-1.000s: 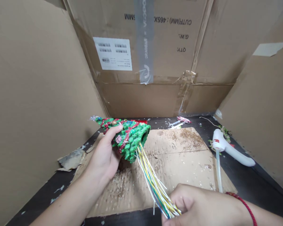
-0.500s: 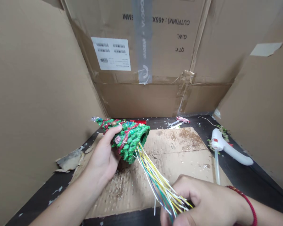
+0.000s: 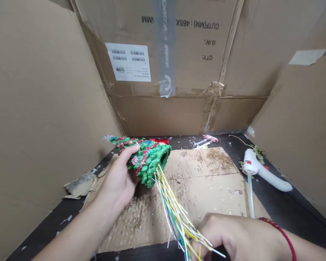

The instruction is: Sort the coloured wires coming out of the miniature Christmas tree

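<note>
My left hand (image 3: 122, 181) is wrapped round a small green Christmas tree ornament (image 3: 149, 165) with red garland and tiny gifts. The tree lies on its side, its tip to the left and its hollow base facing right. Out of the base hangs a bundle of thin wires (image 3: 176, 210) in yellow, white, green and blue, running down to the right. Near their loose ends my right hand (image 3: 220, 235), with a red cord bracelet on its wrist, is closed round the strands. Its thumb and fingertips are partly cut off by the bottom edge.
Beneath the tree is a stained cardboard sheet (image 3: 201, 192) on a dark table. A white glue gun (image 3: 266, 174) with a glue stick lies at the right. At the back are a red object (image 3: 160, 140) and pink-white string (image 3: 210, 138). Cardboard walls (image 3: 184, 112) enclose the space.
My right hand has shifted slightly down, and the wire ends now fan out lower beside it. The tree has moved a touch to the left with my left hand.
</note>
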{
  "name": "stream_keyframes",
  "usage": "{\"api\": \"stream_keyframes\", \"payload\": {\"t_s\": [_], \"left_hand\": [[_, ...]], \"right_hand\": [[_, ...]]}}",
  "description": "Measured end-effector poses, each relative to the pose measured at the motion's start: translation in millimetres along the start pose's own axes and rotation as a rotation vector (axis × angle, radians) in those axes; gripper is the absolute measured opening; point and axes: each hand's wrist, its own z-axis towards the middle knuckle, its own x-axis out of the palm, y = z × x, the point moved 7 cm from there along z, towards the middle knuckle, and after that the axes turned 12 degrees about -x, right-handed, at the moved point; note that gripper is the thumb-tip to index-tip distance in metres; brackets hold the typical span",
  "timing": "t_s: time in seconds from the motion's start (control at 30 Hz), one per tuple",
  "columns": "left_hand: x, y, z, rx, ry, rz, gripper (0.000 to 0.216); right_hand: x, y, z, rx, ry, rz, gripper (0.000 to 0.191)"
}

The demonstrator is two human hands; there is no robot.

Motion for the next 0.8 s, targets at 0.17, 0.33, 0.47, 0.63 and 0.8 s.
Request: {"api": "stream_keyframes", "payload": {"t_s": [0.17, 0.33, 0.47, 0.63, 0.8], "left_hand": [[0, -1, 0, 0.009, 0.005, 0.017, 0.019], [1, -1, 1, 0.004, 0.007, 0.031, 0.023], [2, 0, 0, -0.009, 0.015, 0.036, 0.023], [2, -1, -1, 0.0, 0.024, 0.035, 0.021], [2, -1, -1, -0.006, 0.003, 0.042, 0.022]], "right_hand": [[-1, -5, 1, 0.042, -0.047, 0.018, 0.017], [-1, -4, 3, 0.076, -0.072, 0.035, 0.023], [-2, -8, 2, 0.133, -0.07, 0.03, 0.027], [-1, 1, 5, 0.079, -0.066, 0.06, 0.029], [-1, 1, 3, 0.106, -0.11, 0.114, 0.022]]}}
